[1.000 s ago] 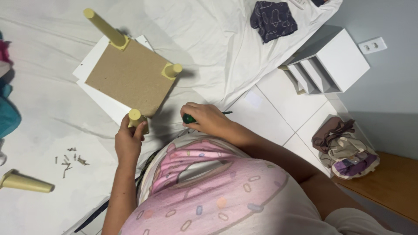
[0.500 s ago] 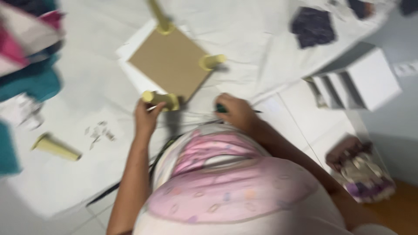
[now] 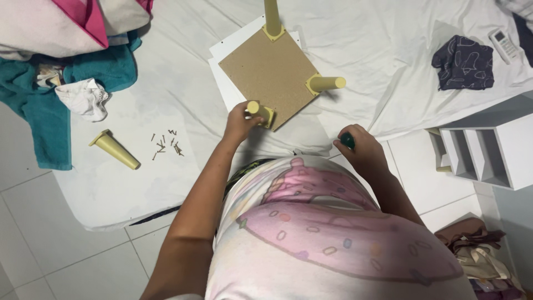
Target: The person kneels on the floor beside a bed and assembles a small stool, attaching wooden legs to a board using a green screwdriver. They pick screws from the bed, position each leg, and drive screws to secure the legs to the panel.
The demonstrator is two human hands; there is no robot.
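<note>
Left hand [image 3: 240,123], centre of frame, is wrapped around a yellow furniture leg [image 3: 256,110] at the near corner of a brown particleboard panel [image 3: 269,72], fingers curled round the leg's base. Panel sits upper centre, lying flat on white boards [image 3: 227,53] on top of a white sheet [image 3: 361,39]. Two more legs are already on it: one at the far corner [image 3: 271,16] running out of the top edge of the frame, one at the right corner [image 3: 327,84] pointing right. Right hand [image 3: 360,149], right of centre, is closed in a fist around a green screwdriver handle [image 3: 347,140]; only the handle end shows, the shaft is hidden, and the tool is apart from the panel. A fourth, loose yellow leg [image 3: 114,149] lies on the sheet at left of frame, with a small scatter of screws [image 3: 165,143] just to its right. Upper left: pile of clothes, teal towel [image 3: 41,105] and a crumpled white cloth [image 3: 83,97]. Upper right: dark patterned fabric [image 3: 462,62] and a white remote control [image 3: 504,44] on the sheet. Right edge: white shelf unit [image 3: 494,150] lying on the tiled floor [image 3: 72,250]. Lower right corner: a bag [image 3: 483,258], partly cut off.
</note>
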